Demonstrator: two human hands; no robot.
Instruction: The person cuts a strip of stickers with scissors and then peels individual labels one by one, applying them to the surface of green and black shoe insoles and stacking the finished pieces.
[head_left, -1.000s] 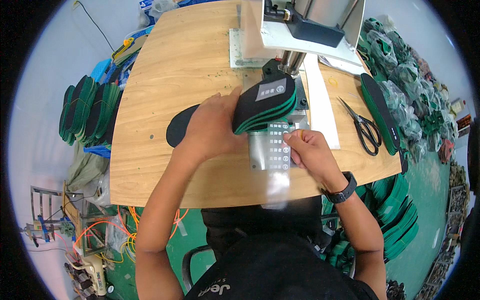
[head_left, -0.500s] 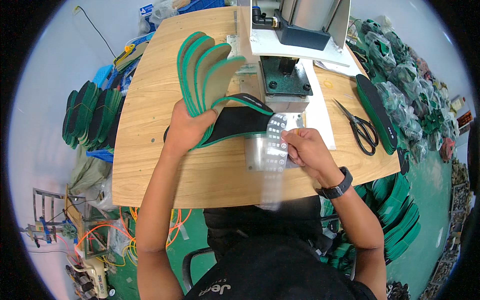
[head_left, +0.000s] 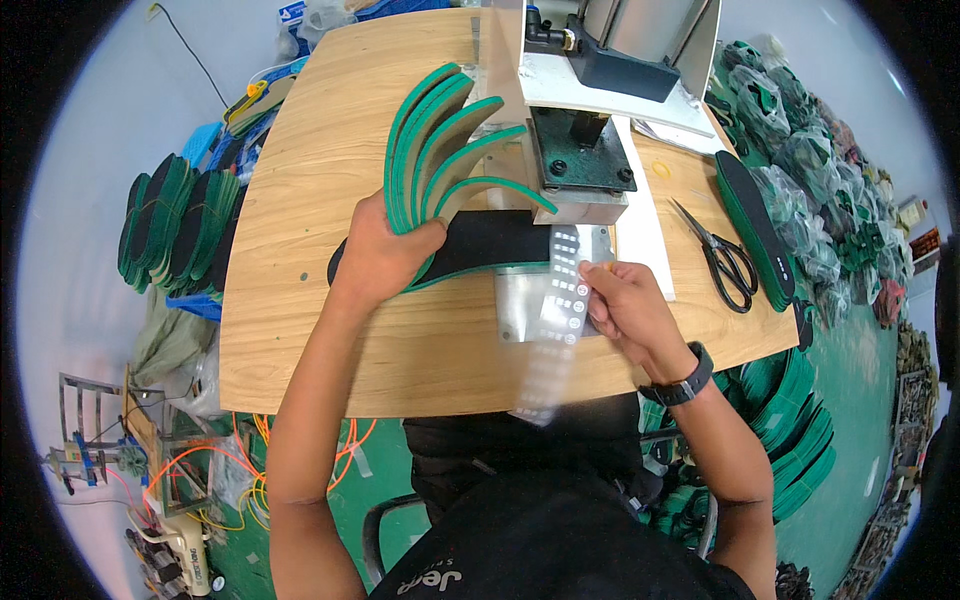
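Note:
My left hand [head_left: 378, 255] grips a fanned stack of green-edged insoles [head_left: 440, 150], bent upward away from a black insole [head_left: 480, 243] that lies flat on the wooden table [head_left: 300, 180]. My right hand [head_left: 625, 310] pinches a clear strip of small round stickers [head_left: 555, 320] that hangs over the table's near edge. The strip lies across a metal plate [head_left: 515, 305] at the foot of a press machine [head_left: 580, 110].
Black scissors [head_left: 725, 260] lie on the table at the right, beside a stack of dark insoles [head_left: 755, 225]. More green insoles are piled at the far left [head_left: 175, 225] and on the floor at the right [head_left: 800, 440]. Bagged insoles [head_left: 800, 140] lie beyond.
My left hand has lifted the stack of insoles up and fanned it open, leaving the black insole flat. My right hand has kept its hold on the sticker strip.

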